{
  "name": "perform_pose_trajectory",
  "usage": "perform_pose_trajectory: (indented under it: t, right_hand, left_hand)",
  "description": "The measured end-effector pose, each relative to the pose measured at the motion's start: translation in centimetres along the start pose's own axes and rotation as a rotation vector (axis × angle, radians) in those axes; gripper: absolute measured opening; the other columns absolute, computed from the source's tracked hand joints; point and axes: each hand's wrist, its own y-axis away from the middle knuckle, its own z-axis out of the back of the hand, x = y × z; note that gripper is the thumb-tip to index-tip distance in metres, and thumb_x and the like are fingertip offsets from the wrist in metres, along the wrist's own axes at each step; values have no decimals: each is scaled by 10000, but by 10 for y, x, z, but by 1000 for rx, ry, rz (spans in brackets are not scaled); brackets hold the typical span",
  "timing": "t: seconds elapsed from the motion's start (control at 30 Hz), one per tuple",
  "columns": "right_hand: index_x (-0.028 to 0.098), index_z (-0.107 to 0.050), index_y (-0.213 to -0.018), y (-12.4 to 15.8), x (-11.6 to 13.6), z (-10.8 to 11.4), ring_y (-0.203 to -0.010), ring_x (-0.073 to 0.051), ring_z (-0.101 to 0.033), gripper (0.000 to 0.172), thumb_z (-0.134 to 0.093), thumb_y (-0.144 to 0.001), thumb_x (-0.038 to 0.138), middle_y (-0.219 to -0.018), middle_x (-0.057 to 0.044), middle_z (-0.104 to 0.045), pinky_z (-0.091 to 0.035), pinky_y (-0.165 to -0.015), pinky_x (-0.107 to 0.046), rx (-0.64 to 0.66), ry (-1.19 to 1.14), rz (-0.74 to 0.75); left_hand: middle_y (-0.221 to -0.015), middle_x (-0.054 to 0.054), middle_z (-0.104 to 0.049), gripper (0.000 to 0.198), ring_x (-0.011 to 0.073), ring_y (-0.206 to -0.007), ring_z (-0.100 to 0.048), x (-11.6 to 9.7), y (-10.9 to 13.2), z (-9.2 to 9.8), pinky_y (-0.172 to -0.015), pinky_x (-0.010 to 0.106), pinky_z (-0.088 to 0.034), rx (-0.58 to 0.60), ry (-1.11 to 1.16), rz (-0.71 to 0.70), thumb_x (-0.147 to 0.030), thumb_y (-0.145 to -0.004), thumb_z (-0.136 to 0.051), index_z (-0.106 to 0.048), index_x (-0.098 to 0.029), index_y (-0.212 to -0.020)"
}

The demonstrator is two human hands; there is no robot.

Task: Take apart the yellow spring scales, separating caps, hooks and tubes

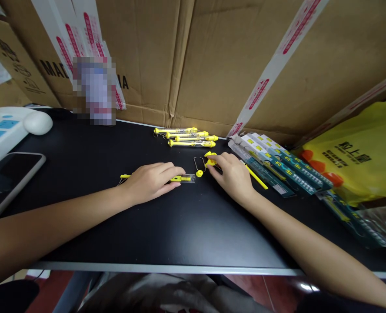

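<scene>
My left hand (152, 182) is closed round a slim yellow plastic stick with a clear tube (182, 178), lying level just above or on the black table; its middle is hidden by my fingers. Thumb and forefinger of my right hand (234, 177) close on a small yellow plastic part (210, 160). Beside that part lie a bent metal wire (197, 163) and a round yellow cap (199, 173). A plain yellow rod (257, 177) rests to the right of my right hand, partly behind it. Several similar yellow sticks with clear tubes (193, 142) lie in a row farther back.
Several green and white printed boxes (274, 163) lie at the right, near a yellow bag (359, 148). A white power strip (5, 130) and a phone (12, 178) occupy the left. Large cardboard boxes (212, 65) wall off the back of the black table (180, 234).
</scene>
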Motion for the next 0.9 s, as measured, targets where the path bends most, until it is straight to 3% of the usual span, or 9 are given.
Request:
perform_pose_trajectory:
  t: [0.17, 0.53, 0.67, 0.77, 0.9]
  right_hand:
    - [168, -605, -1112, -1, 2, 1, -802, -224, -563, 281, -483, -898, 304, -865, -79, -605, -406, -659, -310, 35, 75, -19]
    - [162, -561, -1135, 0, 2, 1, -805, -225, -574, 284, -492, -880, 267, -879, -85, -611, -425, -668, -313, 5, -21, -35]
    - [172, -592, -1035, 1, 13, 12, -768, -197, -556, 201, -481, -885, 245, -816, -64, -586, -432, -694, -312, -79, -226, 19]
    - [185, -600, -968, 7, 28, 18, -716, -160, -536, 140, -502, -870, 203, -745, -28, -551, -436, -683, -287, -45, -491, 100]
    - [197, -570, -981, 15, 41, 17, -644, -127, -501, 136, -540, -849, 186, -732, -4, -549, -423, -601, -253, -12, -707, 51]
  left_hand:
    - [-995, 17, -633, 227, 132, -876, -610, 0, 0, 0, -772, 232, -451, -10, 8, -3, -304, -928, -461, -526, -201, -1120]
    - [-997, 23, -628, 239, 139, -886, -605, 0, 0, -1, -790, 239, -454, 4, 35, 6, -307, -930, -451, -527, -197, -1128]
    - [-991, 26, -625, 240, 140, -885, -602, 0, 0, -1, -783, 238, -451, 8, 44, 16, -301, -928, -449, -527, -196, -1129]
    - [-984, 31, -623, 246, 143, -882, -599, 0, 0, 0, -781, 240, -449, 16, 48, 23, -298, -928, -443, -524, -196, -1137]
    - [-970, 28, -619, 248, 143, -871, -595, 0, 0, 0, -765, 238, -448, 27, 49, 23, -299, -921, -455, -519, -195, -1138]
